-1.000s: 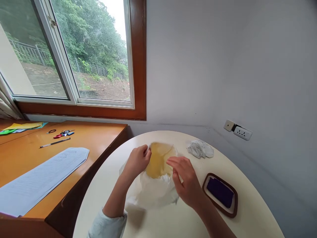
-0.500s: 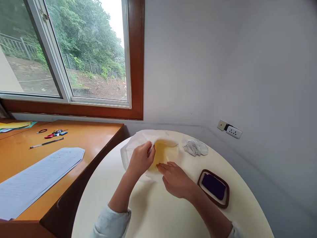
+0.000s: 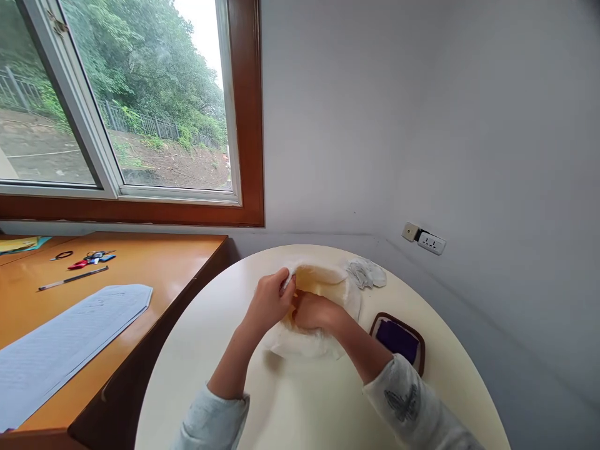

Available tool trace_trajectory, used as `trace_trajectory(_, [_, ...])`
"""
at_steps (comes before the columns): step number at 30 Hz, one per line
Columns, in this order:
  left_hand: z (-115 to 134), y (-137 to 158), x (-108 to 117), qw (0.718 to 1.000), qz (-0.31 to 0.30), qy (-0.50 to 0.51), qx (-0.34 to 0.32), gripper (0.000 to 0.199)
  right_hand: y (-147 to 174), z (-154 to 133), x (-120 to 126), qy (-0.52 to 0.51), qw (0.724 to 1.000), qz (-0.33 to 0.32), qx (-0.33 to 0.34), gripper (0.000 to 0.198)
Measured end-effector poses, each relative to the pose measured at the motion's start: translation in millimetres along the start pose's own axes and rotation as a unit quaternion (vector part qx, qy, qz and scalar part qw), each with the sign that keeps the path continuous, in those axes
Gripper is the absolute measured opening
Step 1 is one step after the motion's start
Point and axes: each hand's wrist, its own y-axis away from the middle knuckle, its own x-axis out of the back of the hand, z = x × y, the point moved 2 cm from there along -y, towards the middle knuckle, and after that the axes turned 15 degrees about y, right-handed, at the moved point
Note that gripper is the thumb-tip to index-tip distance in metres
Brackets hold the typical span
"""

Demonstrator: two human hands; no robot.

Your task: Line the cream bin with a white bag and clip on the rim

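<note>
A thin white plastic bag (image 3: 352, 299) hangs over the rim of a round container on the white table, its edge draped outside. The container's inside (image 3: 323, 279) looks yellow; its outer wall is covered by the bag. At the left of the rim, my left hand (image 3: 270, 299) is closed, pinching the bag's edge between thumb and fingers. My right hand (image 3: 315, 311) reaches over the near rim into the opening, with its fingers down inside and mostly hidden. Whether it grips anything there I cannot tell.
Crumpled white plastic (image 3: 370, 273) lies right of the container. A brown-rimmed tray (image 3: 420, 350) holding dark purple cloth (image 3: 397, 340) is nearer me. On the wooden desk (image 3: 187, 250) at left lie papers (image 3: 79, 344), a pen (image 3: 72, 278) and keys (image 3: 96, 257).
My right hand has gone from the near edge into the container. The loose white plastic at the left has gone from there, and more now hangs over the right and near rim.
</note>
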Motion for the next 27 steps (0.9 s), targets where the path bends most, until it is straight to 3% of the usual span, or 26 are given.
trace_trajectory(3, [-0.5, 0.2, -1.4, 1.0, -0.014, 0.002, 0.011, 0.031, -7.2, 0.9, -4.3, 0.045, 0.997, -0.058, 0.014, 0.037])
trace_trajectory(6, [-3.9, -1.0, -2.4, 1.0, -0.023, -0.008, 0.013, 0.031, -10.4, 1.3, -3.3, 0.074, 0.993, -0.088, 0.02, 0.031])
trace_trajectory(16, [-10.8, -0.7, -8.6, 0.999, -0.048, 0.003, 0.017, 0.031, -26.0, 6.6, -15.3, 0.127, 0.987, -0.096, -0.006, 0.021])
trace_trajectory(23, [-12.9, -1.7, -7.1, 0.998, -0.056, -0.017, 0.02, 0.031, -22.3, -0.1, -19.7, 0.153, 0.986, -0.06, 0.004, 0.034])
trace_trajectory(27, [-15.8, -3.0, -6.6, 0.998, -0.052, -0.019, 0.028, 0.032, -19.6, -0.4, -20.2, 0.159, 0.985, -0.07, 0.024, 0.024])
